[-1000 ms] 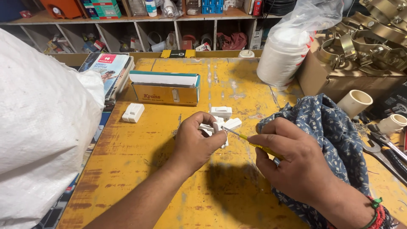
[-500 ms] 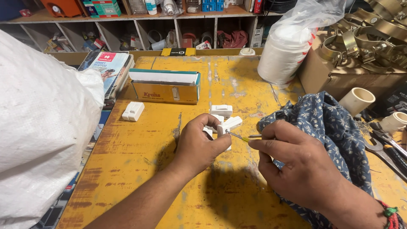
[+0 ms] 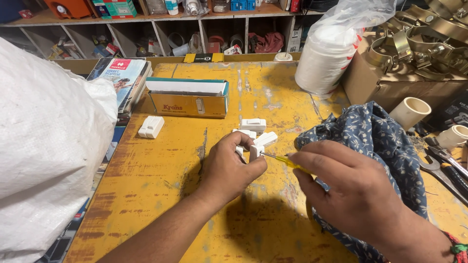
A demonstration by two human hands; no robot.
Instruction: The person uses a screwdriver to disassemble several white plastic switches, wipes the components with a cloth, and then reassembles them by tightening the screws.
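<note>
Your left hand is resting on the yellow table with its fingers curled together, pinching a small white plastic part between thumb and fingertips. The part is sticking up just past your fingertips, and two more white parts are lying on the table just beyond them, almost touching the one you are gripping.

Your right hand is closing its fingers around a thin yellow-handled screwdriver. The metal tip is pointing left and meeting the white part right at your left thumb. Most of the handle is hidden under your fingers.

A blue flowered cloth is lying under and behind your right hand. Further out from your left fingertips, a yellow and teal cardboard box is standing open, and another white part is sitting alone to the left of it. A big white woven sack is filling the space well to the left of your left arm. Beyond your right hand, a stack of white cups in a plastic bag is standing near the far edge.
</note>
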